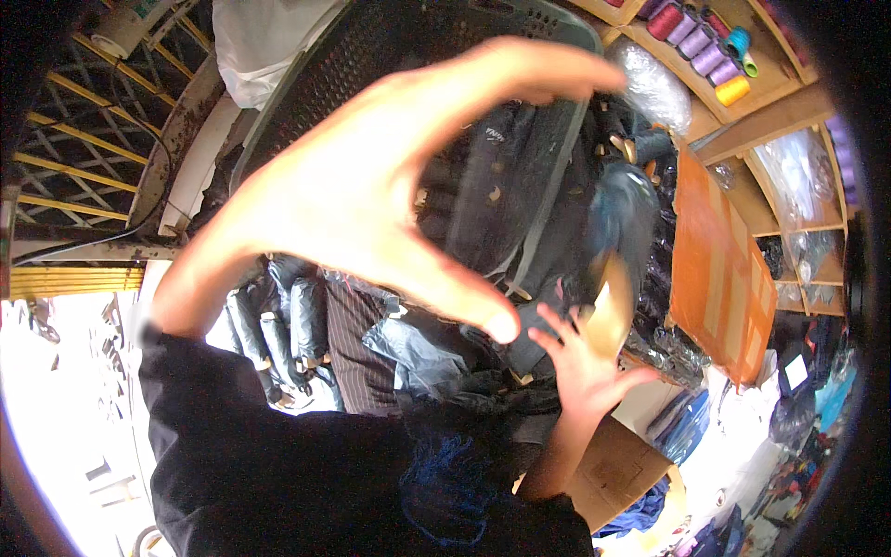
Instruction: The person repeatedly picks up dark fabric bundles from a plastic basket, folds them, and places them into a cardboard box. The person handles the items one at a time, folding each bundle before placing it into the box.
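Note:
My left hand (pixel 371 158) is large and close in view, its thumb and fingers spread wide apart with nothing between them. Behind it stands a dark perforated plastic basket (pixel 278 121) with dark folded garments (pixel 492 176) in it, partly hidden by the hand. My right hand (pixel 587 369) is lower and farther off, fingers splayed, palm bare. Just beyond its fingertips is a motion-blurred dark blue bundle (pixel 624 209) with a tan piece (pixel 611 306); I cannot make out what it is. The right hand appears apart from it.
Rolled blue-grey garments (pixel 306 311) and a striped dark cloth (pixel 357 348) lie below the basket. An orange-brown cardboard box (pixel 719 269) stands at the right, another carton (pixel 617 464) lower down. Wooden shelves (pixel 770 121) hold thread spools (pixel 710 51). A metal lattice gate (pixel 83 139) is at left.

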A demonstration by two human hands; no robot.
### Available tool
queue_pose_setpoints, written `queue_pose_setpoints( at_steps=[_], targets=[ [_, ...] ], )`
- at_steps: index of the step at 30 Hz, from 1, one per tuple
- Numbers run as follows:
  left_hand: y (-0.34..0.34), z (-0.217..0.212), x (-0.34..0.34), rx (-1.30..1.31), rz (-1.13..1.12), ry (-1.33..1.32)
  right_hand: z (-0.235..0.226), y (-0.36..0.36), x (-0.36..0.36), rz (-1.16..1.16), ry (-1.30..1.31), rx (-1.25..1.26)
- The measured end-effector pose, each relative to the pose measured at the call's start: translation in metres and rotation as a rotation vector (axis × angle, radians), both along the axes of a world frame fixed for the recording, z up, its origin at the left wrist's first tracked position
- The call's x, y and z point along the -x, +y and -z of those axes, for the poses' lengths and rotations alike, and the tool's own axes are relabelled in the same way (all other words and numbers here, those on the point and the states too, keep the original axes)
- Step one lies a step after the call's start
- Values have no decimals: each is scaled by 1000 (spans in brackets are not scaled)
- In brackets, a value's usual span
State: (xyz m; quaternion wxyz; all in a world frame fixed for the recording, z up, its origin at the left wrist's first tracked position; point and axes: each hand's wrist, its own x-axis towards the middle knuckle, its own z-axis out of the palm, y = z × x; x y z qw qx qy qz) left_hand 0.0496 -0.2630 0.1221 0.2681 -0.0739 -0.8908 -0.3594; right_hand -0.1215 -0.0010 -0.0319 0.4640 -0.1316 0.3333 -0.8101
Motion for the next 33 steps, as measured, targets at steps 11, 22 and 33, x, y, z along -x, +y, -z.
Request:
queue_pose_setpoints(
  at_steps=[11,22,33],
  targets=[
    [165,113,-40,-636,-266,175,26,67,3,-57,-98,25],
    [211,242,24,46,-341,-232,48,168,-28,-251,171,-436],
    [188,239,29,29,-248,-276,47,165,-17,-560,560,-317]
  ],
)
